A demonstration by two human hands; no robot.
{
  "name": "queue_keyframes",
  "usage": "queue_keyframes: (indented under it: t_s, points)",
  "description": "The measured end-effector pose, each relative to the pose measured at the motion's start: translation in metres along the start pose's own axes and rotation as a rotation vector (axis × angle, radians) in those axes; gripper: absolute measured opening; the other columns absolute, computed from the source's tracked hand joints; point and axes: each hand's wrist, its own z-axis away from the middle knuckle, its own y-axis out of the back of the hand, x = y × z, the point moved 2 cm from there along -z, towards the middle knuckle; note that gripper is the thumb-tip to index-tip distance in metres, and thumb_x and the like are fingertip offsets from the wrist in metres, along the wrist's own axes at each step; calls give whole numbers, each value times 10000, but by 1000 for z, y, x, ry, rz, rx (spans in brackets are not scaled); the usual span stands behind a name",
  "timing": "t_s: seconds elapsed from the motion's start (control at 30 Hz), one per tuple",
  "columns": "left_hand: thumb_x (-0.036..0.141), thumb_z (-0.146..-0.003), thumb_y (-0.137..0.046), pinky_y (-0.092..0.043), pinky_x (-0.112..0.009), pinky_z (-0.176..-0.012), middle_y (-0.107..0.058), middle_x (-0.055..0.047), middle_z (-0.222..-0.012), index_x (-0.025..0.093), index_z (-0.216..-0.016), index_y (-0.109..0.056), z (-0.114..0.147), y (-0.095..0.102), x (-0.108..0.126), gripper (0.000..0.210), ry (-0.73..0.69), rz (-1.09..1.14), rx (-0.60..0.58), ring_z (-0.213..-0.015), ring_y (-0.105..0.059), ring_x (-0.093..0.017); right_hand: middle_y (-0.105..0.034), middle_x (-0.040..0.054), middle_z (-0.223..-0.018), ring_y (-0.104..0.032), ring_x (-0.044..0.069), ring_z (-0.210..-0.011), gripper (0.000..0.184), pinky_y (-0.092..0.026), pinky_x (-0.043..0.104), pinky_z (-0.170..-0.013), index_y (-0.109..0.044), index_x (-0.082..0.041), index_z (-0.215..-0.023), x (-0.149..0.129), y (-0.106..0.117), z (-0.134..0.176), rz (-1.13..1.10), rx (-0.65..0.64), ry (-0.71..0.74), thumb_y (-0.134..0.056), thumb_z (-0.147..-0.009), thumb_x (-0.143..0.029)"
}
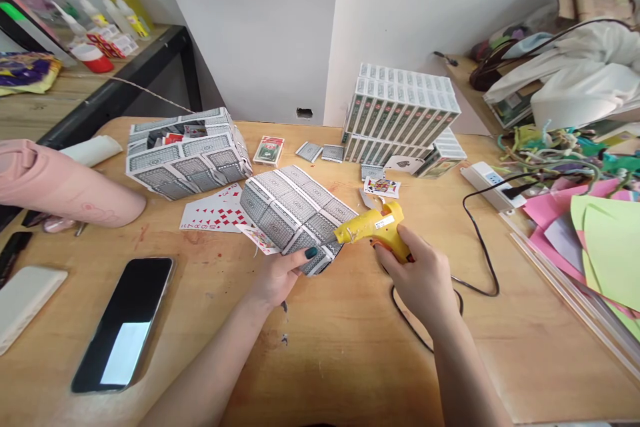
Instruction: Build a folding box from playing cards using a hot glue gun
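My left hand (280,275) grips the near end of a box made of playing cards (295,207), tilted above the table, with the thumb on top and the other fingers hidden beneath. My right hand (420,273) is wrapped round the handle of a yellow hot glue gun (373,223). Its nozzle points left and appears to touch the card box close to my left thumb. Fanned red-suit cards (213,210) lie on the table behind the box. A second card box (187,153), open at the top with cards inside, stands farther back left.
Stacked card decks (400,110) stand at the back right, near loose cards (383,187) and a boxed deck (269,150). A black cord (483,233) loops right of my hand toward a power strip (493,185). A phone (125,323) and a pink cylindrical case (75,183) lie left.
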Motion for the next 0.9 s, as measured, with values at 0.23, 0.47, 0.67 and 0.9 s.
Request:
queue_keyframes:
  t_s: [0.23,0.47,0.67,0.9]
  points:
    - [202,-647,-769,-541,-369,-850,-734,-62,-1034,187,-1157,-649,1,-2,2,524,-4,7,-14,-1041,-650,-290,-286,-69,-520,-269,103,-484,299,-273,223,-478,-318,-223,-627,3,4,4,-2,-6,6,-553,-794,-303]
    - [213,-650,-770,-546,-389,-846,-727,-69,-1052,192,-1155,-650,1,-2,2,520,-14,-12,-14,-1041,-647,-295,-340,-58,-557,-299,99,-499,260,-273,215,-479,-355,-218,-656,6,11,9,24,18,37,-552,-809,-294]
    - [207,-634,-776,-548,-391,-851,-728,-71,-1041,185,-1151,-646,2,-3,3,533,-11,-5,15,-1039,-648,-295,-427,-44,-589,-358,97,-490,237,-285,224,-473,-427,-218,-682,16,26,6,118,122,67,-598,-755,-364]
    - [188,-626,-784,-558,-374,-822,-733,-70,-1003,187,-1127,-648,2,-2,4,519,-1,12,13,-1016,-655,-292,-490,10,-613,-469,182,-584,312,-365,311,-558,-448,-220,-613,89,28,-9,300,106,-408,-588,-686,-489]
